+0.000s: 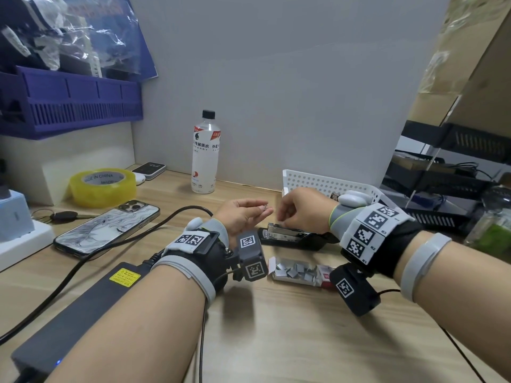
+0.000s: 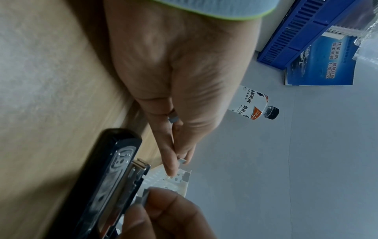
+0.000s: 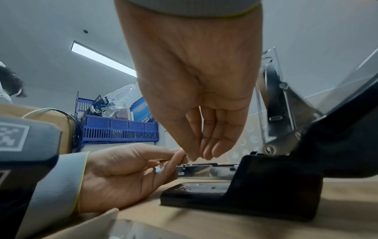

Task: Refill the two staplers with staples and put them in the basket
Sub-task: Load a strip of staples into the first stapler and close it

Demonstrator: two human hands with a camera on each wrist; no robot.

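Note:
A black stapler [image 1: 293, 234] lies on the desk with its lid swung up and its metal staple channel [image 3: 206, 169] bare. My right hand [image 1: 280, 217] hovers over the channel's front end, fingertips bunched downward, pinching a short strip of staples [image 2: 144, 196]. Just left of it my left hand [image 1: 266, 210] is turned palm up and holds small staple pieces [image 2: 173, 118] between thumb and fingers. An open box of staples [image 1: 298, 270] lies nearer to me, between my wrists. The white perforated basket [image 1: 318, 183] stands right behind the stapler. Only one stapler is in view.
A drink bottle [image 1: 204, 153] stands at the back wall, a yellow tape roll [image 1: 102, 186] and a phone [image 1: 107, 228] lie to the left. A black power brick [image 1: 83, 313] and its cable cross the near left. Black trays [image 1: 448, 189] crowd the right.

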